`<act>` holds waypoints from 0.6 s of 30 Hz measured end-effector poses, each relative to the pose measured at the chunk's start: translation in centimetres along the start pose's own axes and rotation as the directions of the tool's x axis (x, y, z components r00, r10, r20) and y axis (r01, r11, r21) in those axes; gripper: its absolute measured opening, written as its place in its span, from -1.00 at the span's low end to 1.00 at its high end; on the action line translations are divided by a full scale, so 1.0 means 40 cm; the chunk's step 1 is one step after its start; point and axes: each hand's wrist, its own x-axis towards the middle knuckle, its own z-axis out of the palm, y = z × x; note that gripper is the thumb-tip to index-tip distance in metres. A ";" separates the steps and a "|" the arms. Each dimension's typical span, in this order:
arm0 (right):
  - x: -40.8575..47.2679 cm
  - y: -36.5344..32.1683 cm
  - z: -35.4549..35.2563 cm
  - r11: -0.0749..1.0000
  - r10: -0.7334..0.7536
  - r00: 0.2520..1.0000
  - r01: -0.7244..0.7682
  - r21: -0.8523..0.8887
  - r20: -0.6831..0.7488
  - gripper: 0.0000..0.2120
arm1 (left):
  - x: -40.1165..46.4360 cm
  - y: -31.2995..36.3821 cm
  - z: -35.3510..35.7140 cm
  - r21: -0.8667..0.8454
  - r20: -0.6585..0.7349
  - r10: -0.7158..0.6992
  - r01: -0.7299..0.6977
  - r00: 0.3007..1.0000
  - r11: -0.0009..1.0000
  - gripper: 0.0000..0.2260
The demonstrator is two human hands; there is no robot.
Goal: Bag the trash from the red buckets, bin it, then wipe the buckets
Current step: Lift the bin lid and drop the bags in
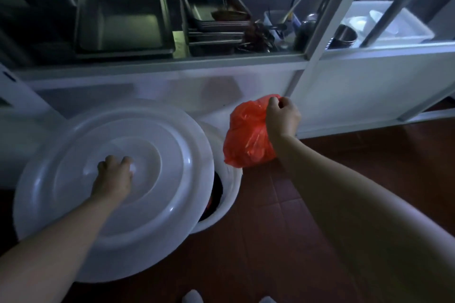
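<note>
A filled red plastic bag (247,135) hangs in the air, gripped at its top by my right hand (283,115). It is just right of and above the white bin (230,194) on the floor. My left hand (114,176) grips the knob at the centre of the big round white lid (157,224). The lid is shifted to the left, so a dark crescent of the bin's opening shows on its right side. No red bucket is in view.
Behind the bin stands a steel rack (172,66) whose shelf holds metal trays (216,24), utensils and metal bowls (344,35). A white tub (416,32) sits on the shelf at right. The floor is dark red tile (283,253).
</note>
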 end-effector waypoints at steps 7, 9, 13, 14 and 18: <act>-0.074 -0.088 0.194 1.000 -0.004 0.992 0.005 -0.014 0.128 -0.74 | 0.004 -0.166 -0.030 -0.029 -0.022 -0.136 0.136 0.990 0.990 -0.78; -0.103 -0.080 0.250 0.999 -0.003 0.980 0.012 -0.046 0.198 -0.74 | -0.001 -0.199 -0.023 -0.040 -0.025 -0.166 0.165 0.986 0.985 -0.77; -0.171 -0.028 0.342 0.984 0.025 0.911 0.050 -0.169 0.413 -0.74 | -0.002 -0.246 0.010 -0.056 -0.029 -0.202 0.200 0.979 0.978 -0.72; -0.187 -0.010 0.357 0.978 0.035 0.889 0.063 -0.196 0.457 -0.68 | -0.002 -0.251 0.020 -0.065 -0.026 -0.202 0.200 0.979 0.978 -0.71; -0.218 0.051 0.383 0.954 0.089 0.823 0.092 -0.286 0.561 -0.60 | -0.002 -0.252 0.052 -0.086 -0.001 -0.208 0.207 0.978 0.975 -0.73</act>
